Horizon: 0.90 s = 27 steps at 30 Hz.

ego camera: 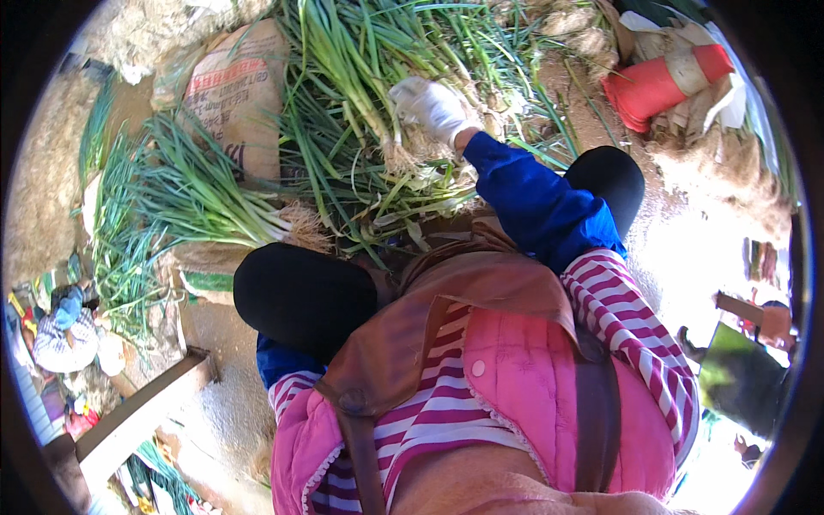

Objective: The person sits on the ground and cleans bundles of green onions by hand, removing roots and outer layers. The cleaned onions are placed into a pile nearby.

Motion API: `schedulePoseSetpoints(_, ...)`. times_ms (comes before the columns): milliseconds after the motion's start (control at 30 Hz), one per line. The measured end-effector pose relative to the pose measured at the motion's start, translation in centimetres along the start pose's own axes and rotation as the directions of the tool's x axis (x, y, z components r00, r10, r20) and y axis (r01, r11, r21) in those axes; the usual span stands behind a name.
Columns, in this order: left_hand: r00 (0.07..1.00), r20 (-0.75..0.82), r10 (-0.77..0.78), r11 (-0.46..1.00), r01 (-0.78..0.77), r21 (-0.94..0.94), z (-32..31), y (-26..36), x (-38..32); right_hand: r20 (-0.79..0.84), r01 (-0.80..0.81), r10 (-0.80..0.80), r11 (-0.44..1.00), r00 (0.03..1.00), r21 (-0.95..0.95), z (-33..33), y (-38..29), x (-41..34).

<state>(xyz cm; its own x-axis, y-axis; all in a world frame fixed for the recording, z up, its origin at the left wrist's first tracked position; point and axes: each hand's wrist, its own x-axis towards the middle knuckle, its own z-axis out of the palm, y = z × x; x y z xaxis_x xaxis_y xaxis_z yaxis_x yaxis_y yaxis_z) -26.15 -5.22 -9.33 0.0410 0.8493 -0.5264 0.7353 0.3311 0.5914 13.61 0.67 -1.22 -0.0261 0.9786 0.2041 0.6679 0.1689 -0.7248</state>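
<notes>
My right hand (432, 111), in a white glove, lies on the root end of some green onions (364, 96) in a large heap at the top middle. Its fingers curl over the stalks, and whether they grip any cannot be made out. My left hand is out of view; only its blue sleeve shows beside my left knee. Before that knee lies a bundle of green onions (212, 193), its roots pointing toward the middle. Loose leaves and peelings (412, 199) are strewn between my knees and the heap.
A printed woven sack (241, 109) lies left of the heap. At the upper right, a red traffic cone (669, 84) rests on its side on sacking. More green onions (122, 277) lie at the left, near another person (67, 338). A beam (145, 402) stands at the lower left.
</notes>
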Motion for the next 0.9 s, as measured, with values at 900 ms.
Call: schedulePoseSetpoints(900, 0.464, -0.800, 0.380, 0.444, -0.850, -0.282, -7.7, 17.5, -22.2, -0.132, 0.090, -0.095, 0.995, 0.987, -0.042, 3.4, 5.1, 5.5)
